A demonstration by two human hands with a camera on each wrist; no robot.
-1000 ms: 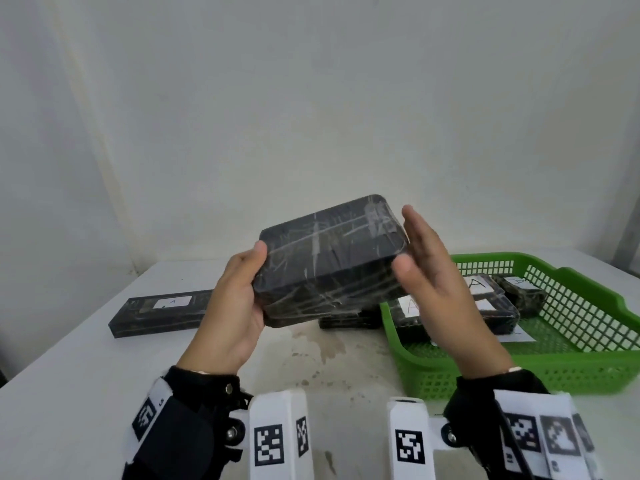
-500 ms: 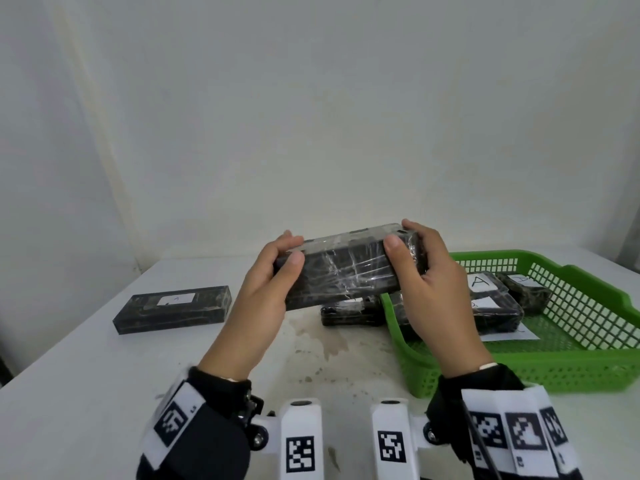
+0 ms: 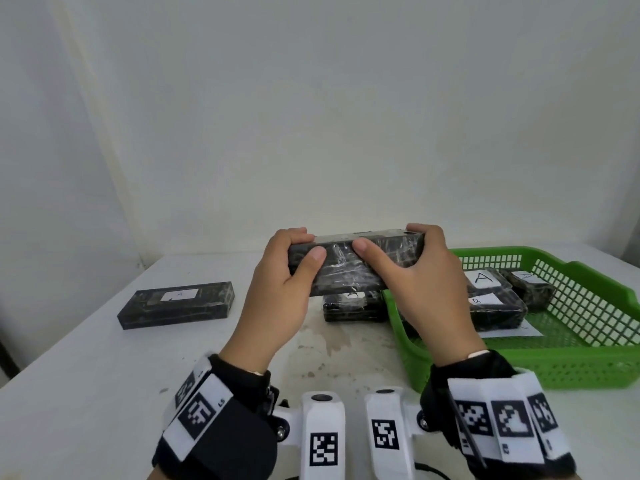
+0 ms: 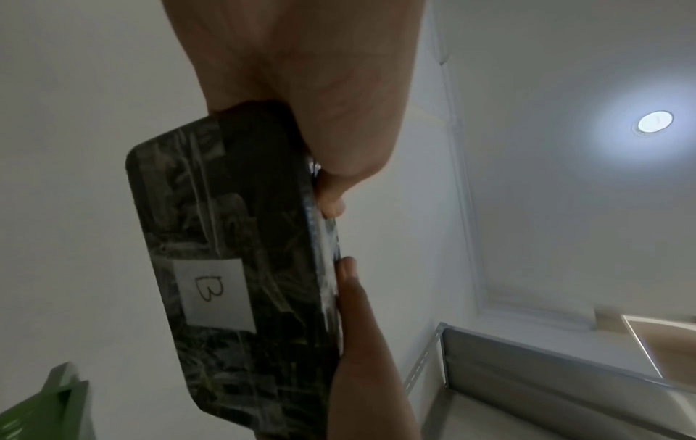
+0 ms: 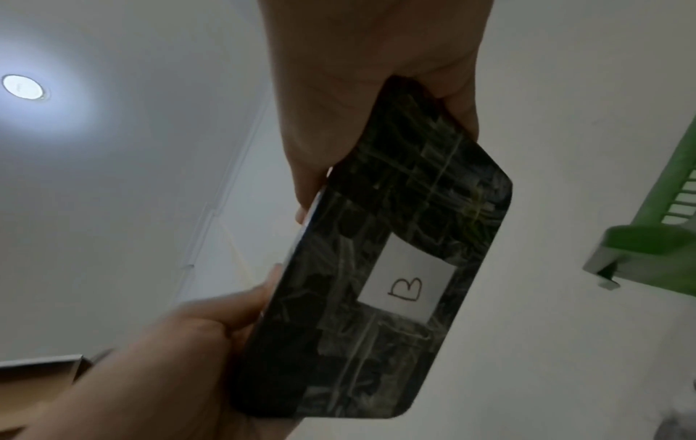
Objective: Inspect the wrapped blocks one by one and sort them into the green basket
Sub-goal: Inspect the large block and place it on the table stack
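Both hands hold one dark block wrapped in clear film (image 3: 346, 271) above the table, long side level and its narrow top edge toward the head camera. My left hand (image 3: 301, 245) grips its left end and my right hand (image 3: 391, 239) its right end, thumbs on the near face and fingers over the top. Its far face carries a white label marked B (image 4: 212, 293), which also shows in the right wrist view on the block (image 5: 376, 282). The green basket (image 3: 588, 362) stands to the right and holds three wrapped blocks, one labelled A (image 3: 485, 282).
Another wrapped block with a white label (image 3: 176, 304) lies on the white table at the left. One more block (image 3: 349, 306) lies beside the basket's left wall, below the held one. A white wall stands close behind the table.
The block has been turned from broad face up to standing on its long edge and lowered a little. Both hands moved from flat at its ends to gripping it.
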